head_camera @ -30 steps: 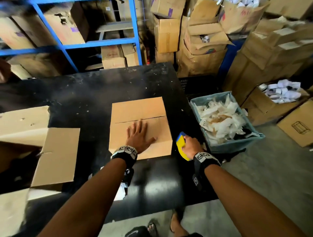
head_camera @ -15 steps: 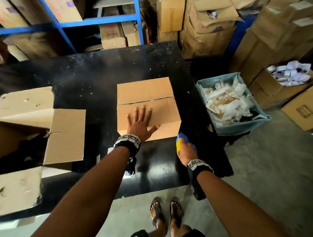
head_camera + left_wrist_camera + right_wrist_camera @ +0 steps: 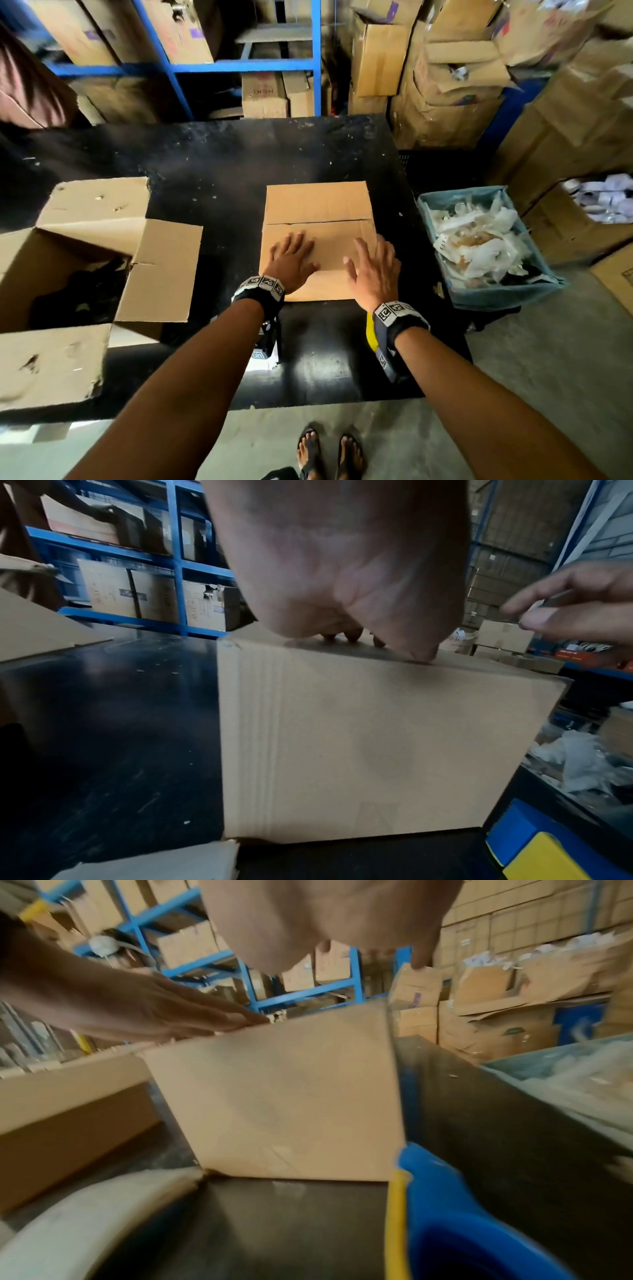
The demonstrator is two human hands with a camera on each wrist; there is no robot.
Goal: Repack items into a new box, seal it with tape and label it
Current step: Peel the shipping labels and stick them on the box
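Observation:
A small brown cardboard box stands on the black table with its top flaps folded shut. My left hand lies flat on the near flap with the fingers straight, and the left wrist view shows the box front below the palm. My right hand is spread over the box's near right corner and holds nothing. In the left wrist view this right hand hovers slightly above the top. A yellow and blue tape dispenser lies on the table under my right wrist, with its blue body close up.
A larger worn box with its flaps open sits at the table's left. A blue bin full of plastic scraps stands right of the table. Stacked cartons and blue shelving fill the back. My feet are at the table's near edge.
My right hand has let go of the yellow and blue dispenser and moved up over the box's right side. The left hand stays flat on the near flap.

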